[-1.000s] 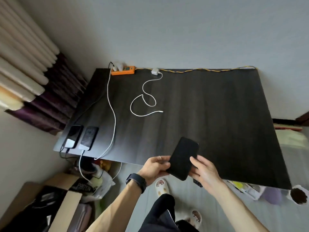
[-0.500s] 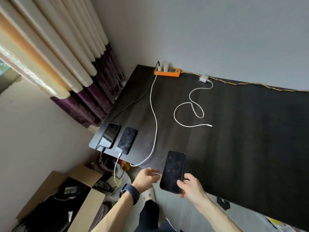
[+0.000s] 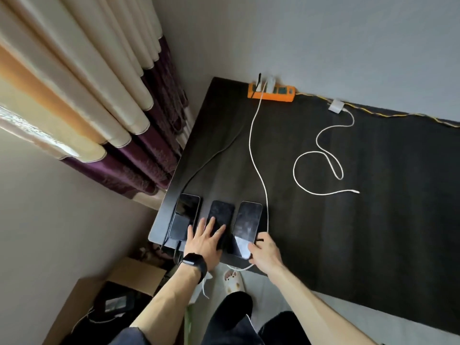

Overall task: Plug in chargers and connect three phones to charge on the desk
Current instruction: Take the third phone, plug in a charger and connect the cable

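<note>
An open cardboard box (image 3: pixel 129 272) on the floor holds dark, blurred gear. At the worktop's (image 3: pixel 348 232) front-left corner, the left hand (image 3: pixel 202 242) lies flat, fingers spread, on the middle phone (image 3: pixel 221 212). The right hand (image 3: pixel 265 255) pinches the right phone's (image 3: pixel 247 220) near end.

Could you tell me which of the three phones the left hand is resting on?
The middle black rectangular phone: the left hand lies flat on it; the right hand grips the rightmost black phone.
</note>
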Available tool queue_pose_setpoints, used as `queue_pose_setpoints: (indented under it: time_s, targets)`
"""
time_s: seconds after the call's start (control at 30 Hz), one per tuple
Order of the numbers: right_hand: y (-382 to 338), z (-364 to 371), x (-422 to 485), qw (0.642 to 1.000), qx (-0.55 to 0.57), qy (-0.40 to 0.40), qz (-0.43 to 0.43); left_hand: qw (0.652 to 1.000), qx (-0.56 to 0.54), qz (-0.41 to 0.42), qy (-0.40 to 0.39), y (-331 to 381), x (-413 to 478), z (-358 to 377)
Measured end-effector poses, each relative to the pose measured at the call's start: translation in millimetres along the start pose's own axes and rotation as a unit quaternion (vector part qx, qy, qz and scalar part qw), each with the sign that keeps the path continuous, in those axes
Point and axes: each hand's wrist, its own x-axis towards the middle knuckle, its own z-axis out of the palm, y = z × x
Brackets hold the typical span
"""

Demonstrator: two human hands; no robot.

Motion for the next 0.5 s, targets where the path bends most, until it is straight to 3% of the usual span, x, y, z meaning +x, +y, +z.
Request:
queue_pose_setpoints:
  time_s: [0.5]
  targets:
    - [33,-21,7,0.978,-0.147,0.136,0.048,0.999,-0.030,0.015,-0.001,-1,3,9]
